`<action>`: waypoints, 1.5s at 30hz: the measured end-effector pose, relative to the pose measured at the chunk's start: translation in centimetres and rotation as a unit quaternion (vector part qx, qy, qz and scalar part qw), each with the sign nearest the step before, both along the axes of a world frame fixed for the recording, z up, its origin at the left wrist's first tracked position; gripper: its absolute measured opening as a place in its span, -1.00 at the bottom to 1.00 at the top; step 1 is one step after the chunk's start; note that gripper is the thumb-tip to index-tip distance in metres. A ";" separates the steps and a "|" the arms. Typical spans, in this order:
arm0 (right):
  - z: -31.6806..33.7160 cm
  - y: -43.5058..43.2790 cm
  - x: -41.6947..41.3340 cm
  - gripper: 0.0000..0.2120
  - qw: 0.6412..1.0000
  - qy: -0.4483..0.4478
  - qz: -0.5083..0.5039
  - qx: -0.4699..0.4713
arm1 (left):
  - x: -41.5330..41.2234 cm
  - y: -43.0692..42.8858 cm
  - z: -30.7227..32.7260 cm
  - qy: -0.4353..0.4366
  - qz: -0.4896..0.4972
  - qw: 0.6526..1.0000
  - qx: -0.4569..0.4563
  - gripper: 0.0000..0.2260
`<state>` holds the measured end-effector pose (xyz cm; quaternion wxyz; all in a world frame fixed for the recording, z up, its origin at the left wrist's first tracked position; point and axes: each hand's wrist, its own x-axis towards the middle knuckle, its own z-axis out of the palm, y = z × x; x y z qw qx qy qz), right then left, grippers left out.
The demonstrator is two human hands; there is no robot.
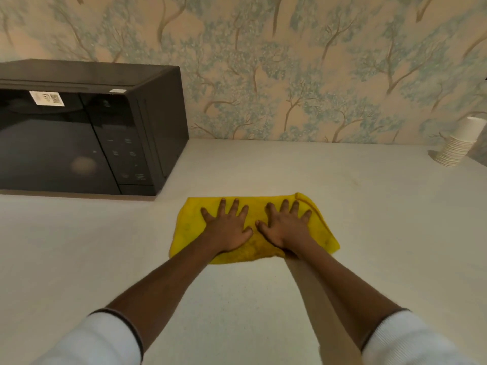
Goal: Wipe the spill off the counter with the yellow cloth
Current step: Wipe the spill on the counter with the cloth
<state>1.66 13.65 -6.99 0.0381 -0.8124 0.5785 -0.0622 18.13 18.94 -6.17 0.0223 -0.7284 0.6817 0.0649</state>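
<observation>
The yellow cloth (188, 227) lies spread flat on the pale speckled counter (250, 299), a little beyond its middle. My left hand (228, 227) presses flat on the cloth's left half with fingers spread. My right hand (286, 225) presses flat on the right half, fingers spread too. Both palms rest on top of the cloth; neither hand grips it. The cloth's far right corner is folded over. A faint streak (350, 180) shows on the counter beyond the cloth, to the right. Whatever lies under the cloth is hidden.
A black microwave (87, 133) stands at the back left against the wall. A stack of white paper cups (458, 144) leans at the back right. The patterned wall (290, 75) closes off the counter's far side.
</observation>
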 end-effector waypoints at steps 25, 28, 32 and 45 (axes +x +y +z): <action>0.5 21.8 -4.4 -0.29 0.997 0.030 0.072 -0.016 | -3.3 19.9 -1.1 -0.058 -0.032 0.997 -0.027 -0.27; 0.7 24.4 -7.0 -0.29 0.997 0.038 0.060 -0.012 | -5.7 21.7 -1.2 -0.053 -0.087 0.994 -0.032 -0.33; 0.9 26.3 -10.6 -0.27 0.998 0.052 0.047 0.000 | -9.1 23.2 -0.4 -0.016 -0.103 0.994 -0.031 -0.33; 2.5 16.8 -14.4 -0.22 0.974 0.131 0.180 0.037 | -11.3 18.8 1.8 -0.083 -0.103 0.990 -0.051 -0.28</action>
